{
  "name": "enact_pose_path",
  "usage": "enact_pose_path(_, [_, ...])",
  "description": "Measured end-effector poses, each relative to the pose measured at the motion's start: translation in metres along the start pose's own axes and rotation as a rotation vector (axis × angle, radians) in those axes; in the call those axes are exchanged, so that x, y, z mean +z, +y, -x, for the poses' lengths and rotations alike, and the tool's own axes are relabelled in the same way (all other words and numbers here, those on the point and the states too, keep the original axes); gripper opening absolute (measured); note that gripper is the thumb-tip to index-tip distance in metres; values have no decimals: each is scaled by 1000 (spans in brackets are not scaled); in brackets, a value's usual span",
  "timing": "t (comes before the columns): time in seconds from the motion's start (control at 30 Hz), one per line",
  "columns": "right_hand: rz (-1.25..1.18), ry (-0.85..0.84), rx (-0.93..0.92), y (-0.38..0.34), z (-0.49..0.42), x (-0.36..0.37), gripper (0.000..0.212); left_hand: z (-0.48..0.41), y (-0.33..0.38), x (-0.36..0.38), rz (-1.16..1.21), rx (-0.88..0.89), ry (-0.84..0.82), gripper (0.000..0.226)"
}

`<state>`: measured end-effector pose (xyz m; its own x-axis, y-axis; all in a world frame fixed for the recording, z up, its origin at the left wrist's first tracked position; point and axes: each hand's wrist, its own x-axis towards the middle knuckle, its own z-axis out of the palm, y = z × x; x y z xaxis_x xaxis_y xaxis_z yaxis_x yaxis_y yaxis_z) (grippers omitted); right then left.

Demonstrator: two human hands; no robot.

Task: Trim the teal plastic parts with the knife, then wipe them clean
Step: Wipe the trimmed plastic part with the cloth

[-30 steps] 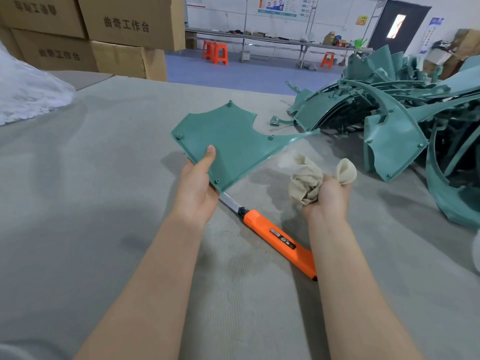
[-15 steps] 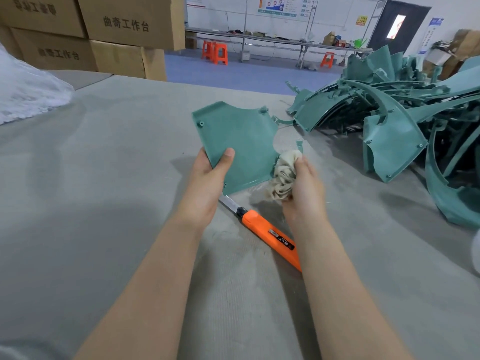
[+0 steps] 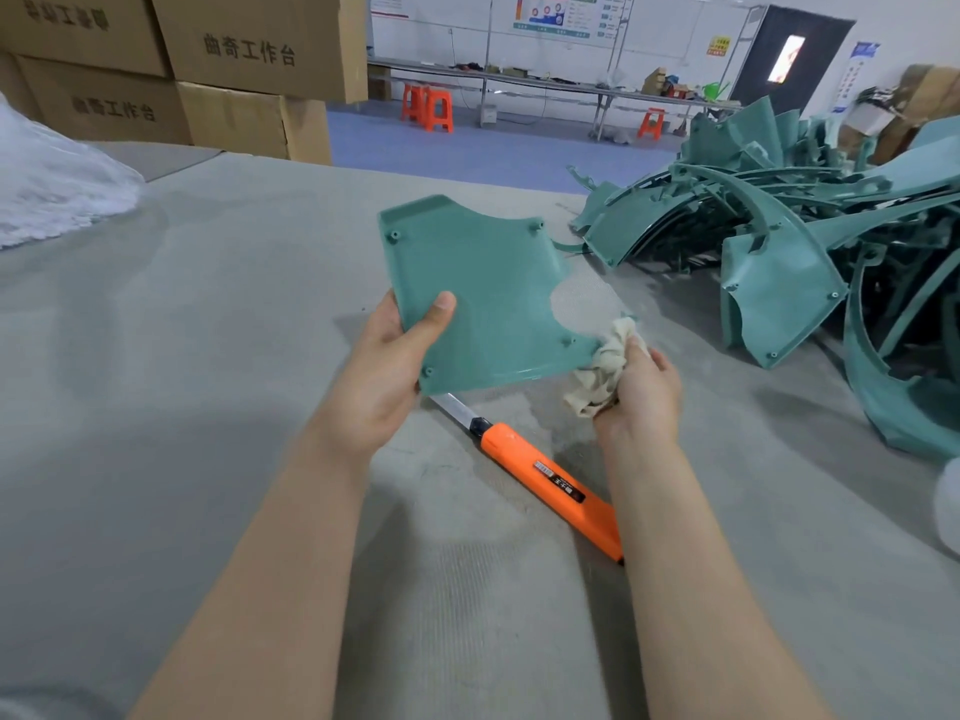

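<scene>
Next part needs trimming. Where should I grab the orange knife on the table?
Grip the knife by its orange handle, mid-length, coming from above. It lies flat on the table, and its bare blade sticks out at the far-left end, pointing toward the held teal part.

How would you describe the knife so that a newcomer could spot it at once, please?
On the grey table, look just below the flat teal part held by the left hand. The knife lies flat there; it alone has an orange handle and a bare metal blade.
</scene>
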<state>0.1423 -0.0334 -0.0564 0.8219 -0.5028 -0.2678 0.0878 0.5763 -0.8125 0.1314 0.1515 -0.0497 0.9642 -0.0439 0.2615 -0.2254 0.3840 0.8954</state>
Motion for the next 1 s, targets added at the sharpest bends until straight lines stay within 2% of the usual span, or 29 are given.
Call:
enact_pose_path(0.1, [-121,-20,52,-11,-7,-14,9,-2,10,-13,147,36,35,32])
enact_pose_path(0.17, [-199,-48,120,-13,-7,-17,25,-3,10,-16,217,37,98,27])
enact_pose_path(0.3, [-188,-161,201,-10,3,-5,21,-4,6,-11,219,17,216,32])
enact_pose_path(0.6, [-58,-418,284,4,23,15,39,-3,1,-3,21,27,222,25])
enact_pose_path(0.7, [27,-398,241,9,22,16,35,-3,0,-3,-14,32,206,23])
enact_pose_path(0.83, [20,-336,238,9,14,11,32,-2,-2,-3,4,9,104,25])
enact_pose_path(1.0, [32,-152,147,3,3,0,26,-2,3,-9,44,15,105,27])
